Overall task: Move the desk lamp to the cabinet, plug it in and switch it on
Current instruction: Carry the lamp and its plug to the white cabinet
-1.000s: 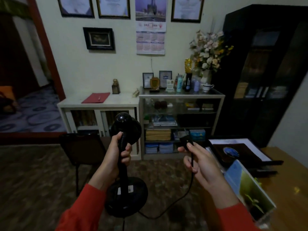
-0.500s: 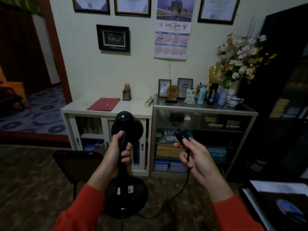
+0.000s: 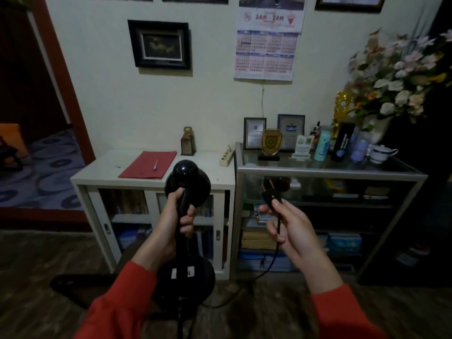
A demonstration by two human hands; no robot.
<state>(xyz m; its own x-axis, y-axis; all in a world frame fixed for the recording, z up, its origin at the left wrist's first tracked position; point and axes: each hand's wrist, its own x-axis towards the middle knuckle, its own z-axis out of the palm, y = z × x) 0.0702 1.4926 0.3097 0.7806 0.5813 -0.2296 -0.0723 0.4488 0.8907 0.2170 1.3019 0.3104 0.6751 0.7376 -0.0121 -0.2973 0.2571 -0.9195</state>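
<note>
I carry a black desk lamp (image 3: 187, 181) upright in front of me. My left hand (image 3: 171, 216) is closed around its flexible neck, just under the round shade; the heavy round base (image 3: 186, 282) hangs below. My right hand (image 3: 287, 223) pinches the lamp's black plug (image 3: 270, 195), and the cord (image 3: 269, 263) loops down and back to the base. Ahead stands a low white cabinet (image 3: 215, 184) against the wall. A cream power strip (image 3: 226, 156) lies at the cabinet's back right corner.
A red folder (image 3: 149, 165) with a pen and a small brown bottle (image 3: 187, 141) lie on the white cabinet. A glass-topped shelf (image 3: 327, 171) with frames, bottles, a cup and flowers stands to its right. A dark chair (image 3: 78, 287) is low at the left; a doorway opens at far left.
I have walked closer to the white cabinet, which now fills more of the view. The desk at the right has dropped out of sight. Both hands keep their grips.
</note>
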